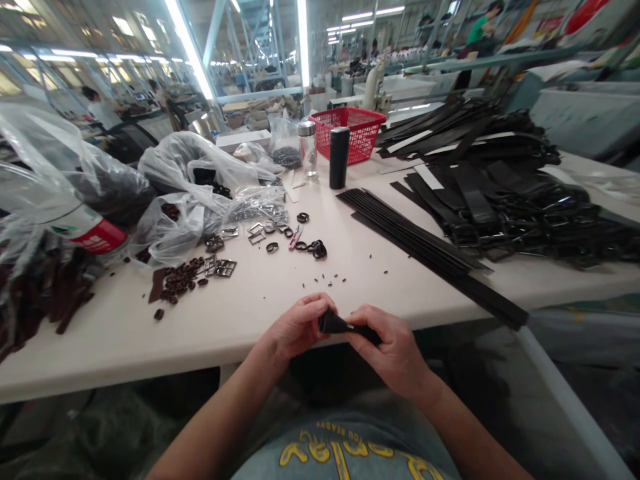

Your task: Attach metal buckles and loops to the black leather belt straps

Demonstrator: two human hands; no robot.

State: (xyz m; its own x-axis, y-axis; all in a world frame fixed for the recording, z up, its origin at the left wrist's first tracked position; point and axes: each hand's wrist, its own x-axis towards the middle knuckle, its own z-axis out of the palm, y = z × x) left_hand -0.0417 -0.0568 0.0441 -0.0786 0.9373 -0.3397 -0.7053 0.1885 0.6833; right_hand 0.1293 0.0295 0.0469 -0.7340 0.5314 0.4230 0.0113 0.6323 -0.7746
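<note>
A black strap, bent over into a loop, is held in front of me at the table's near edge. My left hand is closed on the looped end, thumb on top. My right hand grips the strap just to the right, where a small pale spot shows between the hands. The rest of the strap is hidden. Small dark bits are scattered on the table beyond my hands. Farther off lie black belt loops, small pink-handled snips and metal buckles.
Black straps lie on the right, beside a heap of buckled belts. A red basket, black tumbler and glass bottle stand at the back. Plastic bags, brown loops and a large bottle occupy the left.
</note>
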